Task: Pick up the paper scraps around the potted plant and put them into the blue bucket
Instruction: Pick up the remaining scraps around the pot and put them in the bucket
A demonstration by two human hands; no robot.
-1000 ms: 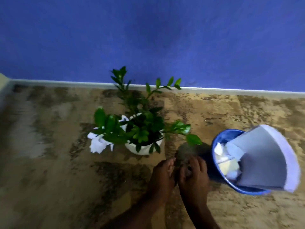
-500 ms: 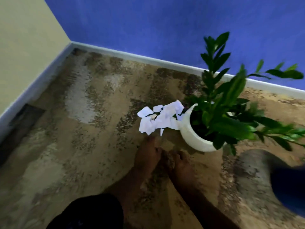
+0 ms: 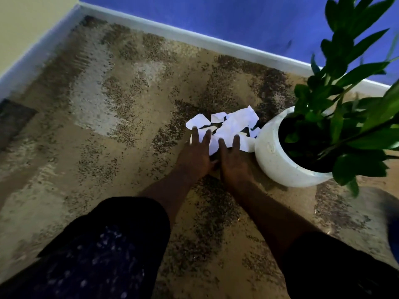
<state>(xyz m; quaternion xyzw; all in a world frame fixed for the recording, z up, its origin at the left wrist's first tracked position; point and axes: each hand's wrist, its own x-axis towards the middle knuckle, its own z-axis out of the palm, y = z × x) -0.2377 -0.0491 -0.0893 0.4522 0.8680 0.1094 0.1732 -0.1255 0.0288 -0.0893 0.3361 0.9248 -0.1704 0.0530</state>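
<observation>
Your left hand (image 3: 197, 153) and right hand (image 3: 234, 160) lie side by side, palms down, just below the centre of the frame. Each grip is wide: the fingers (image 3: 207, 137) are straight and spread, their tips resting on the near edge of the paper scraps (image 3: 232, 123). Neither hand curls round or pinches anything, and the thumbs meet between the two hands.

The scraps are a loose white pile on the speckled floor (image 3: 129, 169), just left of the round white pot (image 3: 278, 160) of the potted plant (image 3: 345, 83); the rightmost pieces touch the pot's side. A faint mark on the pot is too blurred to read.

The plant's leaves run off the top and right edges. A blue smear (image 3: 394, 238) low at the right edge is cropped and too blurred to name. Your dark, white-flecked clothing (image 3: 103, 251) fills the lower left, and more dark cloth hides your right forearm at the bottom edge.
</observation>
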